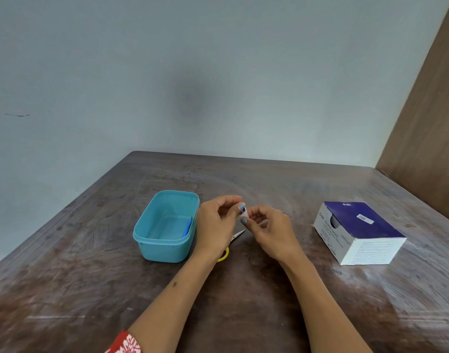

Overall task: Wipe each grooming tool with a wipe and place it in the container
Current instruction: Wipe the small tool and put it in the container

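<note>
Teal container (165, 248), one blue tool (186, 228) inside; left hand (215, 225) and right hand (271, 233) pinching one wipe packet (244, 212).

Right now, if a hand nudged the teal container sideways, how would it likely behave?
The teal container looks like thin plastic holding only one small blue tool, so it is probably light and would slide on the table. Its low, wide, flat-based shape suggests tipping or rolling is unlikely.

— What's there besides the work?
— A worn brown table (91, 289), a pale blue-grey wall (167, 72) behind it.
— And right?
— A brown wooden panel (427, 123), standing against that wall.
</note>
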The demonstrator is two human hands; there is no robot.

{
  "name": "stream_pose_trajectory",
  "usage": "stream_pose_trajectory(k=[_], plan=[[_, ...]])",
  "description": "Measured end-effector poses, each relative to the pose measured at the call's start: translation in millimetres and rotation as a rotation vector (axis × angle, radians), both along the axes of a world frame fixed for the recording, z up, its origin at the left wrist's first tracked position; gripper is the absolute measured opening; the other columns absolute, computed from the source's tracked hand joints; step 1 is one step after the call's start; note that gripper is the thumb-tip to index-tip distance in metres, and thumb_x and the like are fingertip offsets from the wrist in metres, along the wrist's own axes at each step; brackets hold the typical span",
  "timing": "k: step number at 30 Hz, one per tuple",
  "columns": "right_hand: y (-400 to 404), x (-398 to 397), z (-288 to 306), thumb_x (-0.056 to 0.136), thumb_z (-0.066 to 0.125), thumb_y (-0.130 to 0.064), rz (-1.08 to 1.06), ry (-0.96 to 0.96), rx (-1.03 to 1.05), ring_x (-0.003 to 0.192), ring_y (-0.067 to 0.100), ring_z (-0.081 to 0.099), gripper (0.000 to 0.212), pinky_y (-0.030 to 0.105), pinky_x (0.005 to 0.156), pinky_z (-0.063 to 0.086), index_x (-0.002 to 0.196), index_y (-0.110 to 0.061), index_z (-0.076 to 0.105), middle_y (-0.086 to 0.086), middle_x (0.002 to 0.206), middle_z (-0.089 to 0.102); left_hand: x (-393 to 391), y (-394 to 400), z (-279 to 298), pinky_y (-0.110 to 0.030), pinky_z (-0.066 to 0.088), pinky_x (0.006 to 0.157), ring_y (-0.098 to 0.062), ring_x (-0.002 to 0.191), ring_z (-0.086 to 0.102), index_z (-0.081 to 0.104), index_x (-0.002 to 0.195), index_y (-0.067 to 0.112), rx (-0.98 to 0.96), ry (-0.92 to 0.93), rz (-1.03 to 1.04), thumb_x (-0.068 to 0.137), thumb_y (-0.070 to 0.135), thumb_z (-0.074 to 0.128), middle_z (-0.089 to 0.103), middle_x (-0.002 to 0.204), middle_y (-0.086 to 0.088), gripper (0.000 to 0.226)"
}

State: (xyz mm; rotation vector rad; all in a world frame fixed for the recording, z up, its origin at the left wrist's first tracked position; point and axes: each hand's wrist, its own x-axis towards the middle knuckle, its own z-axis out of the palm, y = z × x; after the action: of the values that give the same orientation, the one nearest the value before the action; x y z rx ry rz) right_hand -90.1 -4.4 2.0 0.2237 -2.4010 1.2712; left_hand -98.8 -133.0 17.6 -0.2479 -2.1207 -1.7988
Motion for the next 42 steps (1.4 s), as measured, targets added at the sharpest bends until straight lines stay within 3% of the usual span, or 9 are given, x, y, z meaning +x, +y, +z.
stream_pose_trajectory(k=[6, 11, 16, 21, 26, 31, 35, 40, 42], plan=[[-1.5, 3.2, 2.1, 0.082, 0.07, -0.022, -0.046, 0.061, 0.058, 0.073, 0.001, 0.055, 0.007, 0.004, 0.063, 0.037, 0.081, -0.028, 0.067, -0.016, 0.076, 0.062, 0.2, 0.6, -1.2, -0.033, 0.057, 0.081, -0.012, 0.086, 0.068, 0.071, 0.099, 0.015, -0.022, 0.008, 0.014, 0.083, 0.014, 0.067, 0.072, 0.093, 0.0, 0.017], [-1.2, 2.3, -0.3, 0.082, 0.07, -0.024, -0.071, 0.047, 0.135, 0.071, 0.003, 0.056, 0.001, 0.004, 0.061, 0.037, 0.081, -0.023, 0.07, -0.008, 0.077, 0.065, 0.7, -0.2, 0.5, -0.023, 0.056, 0.076, -0.008, 0.082, 0.068, 0.072, 0.099, 0.015, -0.016, 0.015, 0.036, 0.081, 0.016, 0.069, 0.073, 0.091, 0.001, 0.018], [-2.4, 3.4, 0.6, 0.08, 0.071, -0.027, -0.119, 0.132, 0.124, 0.075, 0.001, 0.054, 0.003, 0.004, 0.065, 0.035, 0.082, -0.024, 0.071, -0.014, 0.075, 0.062, 1.3, -0.4, 0.0, -0.022, 0.056, 0.076, -0.008, 0.082, 0.069, 0.071, 0.101, 0.014, -0.035, 0.012, 0.033, 0.082, 0.017, 0.069, 0.072, 0.091, 0.002, 0.02], [-1.3, 0.3, -2.0, 0.08, 0.072, -0.025, -0.108, 0.085, 0.17, 0.073, 0.008, 0.057, 0.004, 0.016, 0.065, 0.039, 0.081, -0.022, 0.072, -0.009, 0.074, 0.064, 1.5, -0.7, 0.7, -0.023, 0.057, 0.075, -0.008, 0.081, 0.068, 0.071, 0.101, 0.013, -0.048, 0.012, 0.03, 0.081, 0.018, 0.07, 0.073, 0.09, 0.001, 0.021], [-3.3, 3.4, 0.8, 0.079, 0.073, -0.023, -0.125, 0.137, 0.149, 0.076, 0.004, 0.054, 0.003, 0.01, 0.066, 0.037, 0.082, -0.022, 0.072, -0.009, 0.076, 0.064, 2.2, -0.9, 0.8, -0.023, 0.057, 0.076, -0.008, 0.082, 0.068, 0.071, 0.102, 0.013, -0.07, 0.014, 0.033, 0.081, 0.019, 0.069, 0.072, 0.091, 0.001, 0.021], [-1.1, -0.5, -5.6, 0.079, 0.072, -0.024, -0.128, 0.05, 0.195, 0.074, 0.012, 0.058, 0.006, 0.028, 0.07, 0.048, 0.082, -0.018, 0.072, -0.004, 0.077, 0.068, 2.4, -0.4, 0.6, -0.012, 0.054, 0.069, -0.005, 0.078, 0.067, 0.071, 0.101, 0.013, -0.109, 0.031, 0.029, 0.081, 0.017, 0.069, 0.071, 0.086, 0.003, 0.02], [-4.6, 4.1, 0.1, 0.079, 0.073, -0.024, -0.133, 0.149, 0.148, 0.076, 0.006, 0.055, 0.008, 0.016, 0.068, 0.042, 0.085, -0.021, 0.073, -0.007, 0.078, 0.067, 2.7, -0.8, 0.8, -0.015, 0.054, 0.074, -0.005, 0.082, 0.067, 0.071, 0.102, 0.013, -0.12, 0.044, 0.034, 0.082, 0.017, 0.068, 0.07, 0.088, 0.005, 0.021], [-3.4, -0.4, -5.1, 0.078, 0.073, -0.02, -0.139, 0.058, 0.181, 0.073, 0.012, 0.059, 0.005, 0.03, 0.071, 0.05, 0.082, -0.018, 0.074, -0.002, 0.077, 0.068, 2.8, -0.2, 1.2, -0.018, 0.055, 0.076, -0.004, 0.081, 0.066, 0.071, 0.102, 0.014, -0.137, 0.057, 0.031, 0.081, 0.018, 0.069, 0.072, 0.089, 0.003, 0.021], [-3.8, -0.1, -5.3, 0.077, 0.074, -0.021, -0.149, 0.073, 0.176, 0.073, 0.012, 0.058, 0.006, 0.029, 0.071, 0.049, 0.082, -0.017, 0.074, -0.001, 0.077, 0.069, 3.0, -0.6, 0.5, -0.018, 0.055, 0.076, -0.003, 0.08, 0.066, 0.071, 0.102, 0.014, -0.148, 0.057, 0.027, 0.082, 0.018, 0.069, 0.072, 0.089, 0.003, 0.021]])
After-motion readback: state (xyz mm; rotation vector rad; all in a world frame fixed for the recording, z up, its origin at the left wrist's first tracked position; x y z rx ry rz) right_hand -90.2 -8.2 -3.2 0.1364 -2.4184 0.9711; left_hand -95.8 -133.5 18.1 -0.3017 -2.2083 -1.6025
